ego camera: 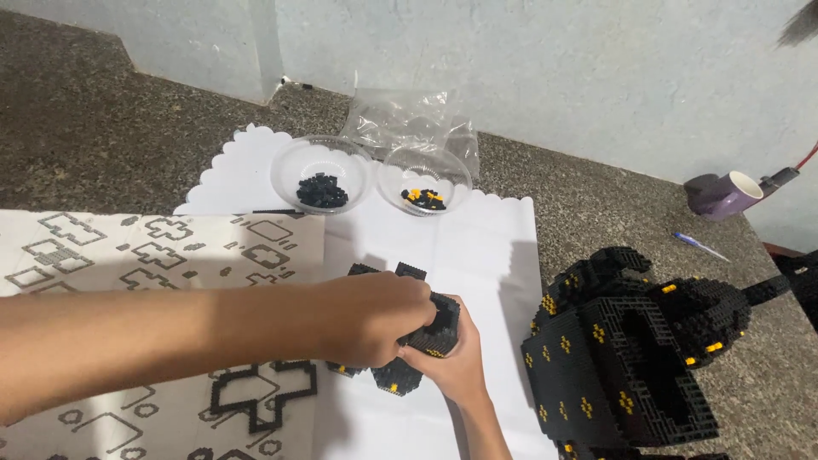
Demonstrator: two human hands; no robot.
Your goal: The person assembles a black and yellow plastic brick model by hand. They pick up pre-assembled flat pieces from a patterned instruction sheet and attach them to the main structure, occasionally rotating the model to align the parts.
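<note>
Small block assembly (400, 375): middle covered by left hand (375, 319) and right hand (452, 362); shape not readable.
Large black model (622, 366): base cut by lower edge of frame.
Pieces in two clear bowls (324, 192): too small to count.
Dark object (803, 21), upper right corner: cut off, unclear.
Instruction sheet (162, 247): left side cut by the edge.

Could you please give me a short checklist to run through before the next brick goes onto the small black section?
1. Small black brick section gripped by both hands: ok; left hand on top, right hand beneath.
2. Bowl of black bricks stocked: ok.
3. Bowl of black-and-yellow bricks stocked: ok.
4. Instruction sheet in view: ok, partly covered by the left forearm.
5. Large black model apart from the hands: ok.
6. Loose brick in fingers: cannot tell.
</note>
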